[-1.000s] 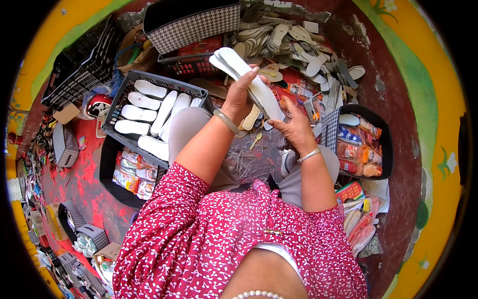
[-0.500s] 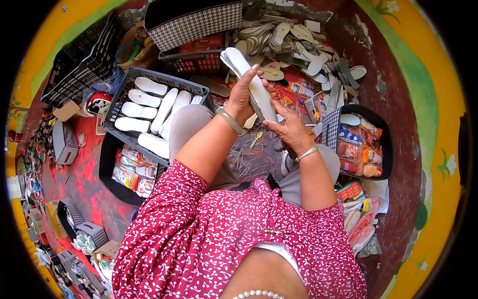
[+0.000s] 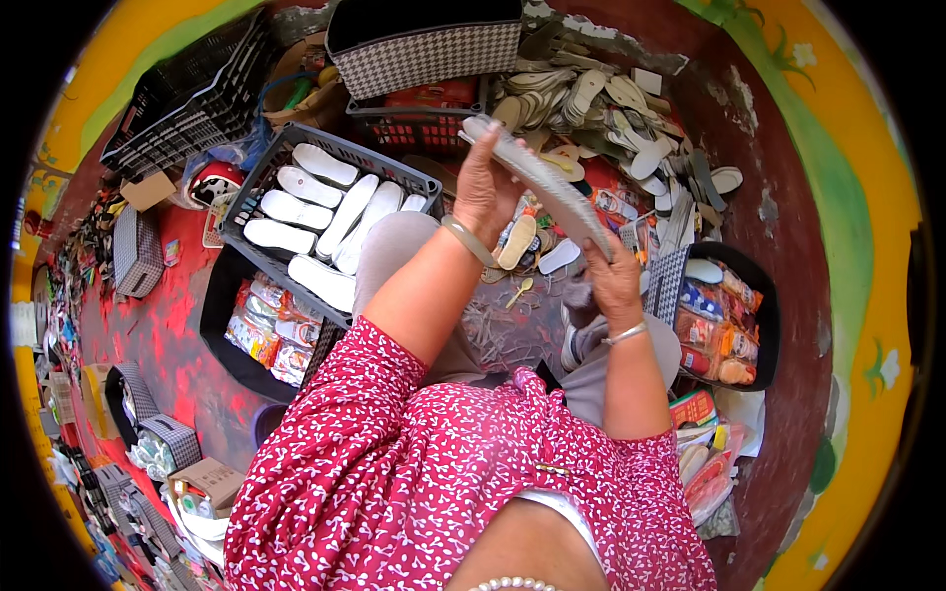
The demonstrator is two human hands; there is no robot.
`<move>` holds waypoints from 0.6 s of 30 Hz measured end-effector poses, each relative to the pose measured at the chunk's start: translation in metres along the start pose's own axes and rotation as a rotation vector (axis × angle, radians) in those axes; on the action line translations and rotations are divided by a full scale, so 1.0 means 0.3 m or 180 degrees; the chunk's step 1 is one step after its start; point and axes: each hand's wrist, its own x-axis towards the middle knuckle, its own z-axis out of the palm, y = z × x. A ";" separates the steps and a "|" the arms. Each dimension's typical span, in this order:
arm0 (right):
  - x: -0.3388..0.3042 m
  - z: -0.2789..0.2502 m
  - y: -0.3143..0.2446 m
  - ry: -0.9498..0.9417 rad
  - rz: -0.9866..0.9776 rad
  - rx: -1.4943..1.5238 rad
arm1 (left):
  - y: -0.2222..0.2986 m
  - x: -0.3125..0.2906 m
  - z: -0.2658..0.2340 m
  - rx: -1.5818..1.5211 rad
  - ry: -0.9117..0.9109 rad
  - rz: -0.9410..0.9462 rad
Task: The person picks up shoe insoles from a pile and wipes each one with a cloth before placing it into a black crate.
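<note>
A thin stack of insoles [image 3: 547,185], grey along its edges, is held up in front of me and slants down to the right. My left hand [image 3: 486,192] is closed around its upper left part. Gripping the lower right end is my right hand [image 3: 614,283], fingers bent over the edge. Left of my raised knee, a dark plastic crate [image 3: 392,165] holds several white insoles [image 3: 280,236] laid in rows. Below the held stack, a small yellowish insole [image 3: 517,241] and a yellow spoon-shaped piece [image 3: 522,288] lie on the floor among scraps.
A heap of loose insoles [image 3: 611,123] lies against the far wall. Packaged goods fill a houndstooth basket [image 3: 668,283] at right and a black basket [image 3: 219,305] at left. Another houndstooth basket [image 3: 429,59] and black crates [image 3: 187,123] stand at the back.
The stack has tilted from its white face showing to its edge showing. My right hand has moved right and slightly down, along to the stack's end. The view has shifted slightly.
</note>
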 end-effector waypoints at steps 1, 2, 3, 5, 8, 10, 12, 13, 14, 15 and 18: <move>0.001 -0.028 -0.004 -0.0188 0.0419 0.0768 | 0.036 -0.002 0.012 -0.0240 -0.0275 0.0057; 0.003 -0.052 -0.014 -0.0377 0.0842 0.1533 | 0.065 0.004 0.015 -0.0451 -0.0472 -0.0036; 0.007 -0.071 -0.012 -0.0485 0.0930 0.1810 | 0.085 0.001 0.020 -0.0331 -0.0386 0.0031; 0.009 -0.105 -0.013 -0.0675 0.1102 0.2355 | 0.110 -0.013 0.038 -0.0176 -0.0514 0.0096; 0.004 -0.121 -0.036 -0.0761 0.1153 0.2616 | 0.124 -0.045 0.058 -0.0248 -0.1112 0.0093; 0.000 -0.112 -0.058 -0.0725 0.1208 0.2666 | 0.110 -0.057 0.078 -0.0573 -0.1506 0.0039; 0.002 -0.110 -0.068 -0.0761 0.1289 0.2725 | 0.104 -0.056 0.089 -0.0313 -0.1468 0.0198; 0.000 -0.110 -0.060 -0.0813 0.1358 0.2773 | 0.101 -0.058 0.089 -0.0254 -0.1418 0.0205; -0.002 -0.110 -0.054 -0.0865 0.1426 0.2821 | 0.096 -0.060 0.091 -0.0196 -0.1369 0.0211; -0.003 -0.106 -0.052 -0.0855 0.1429 0.2795 | 0.091 -0.058 0.095 -0.0397 -0.1284 0.0161; -0.005 -0.076 -0.057 -0.0858 0.1376 0.2766 | 0.096 -0.042 0.078 -0.0786 -0.1062 -0.0004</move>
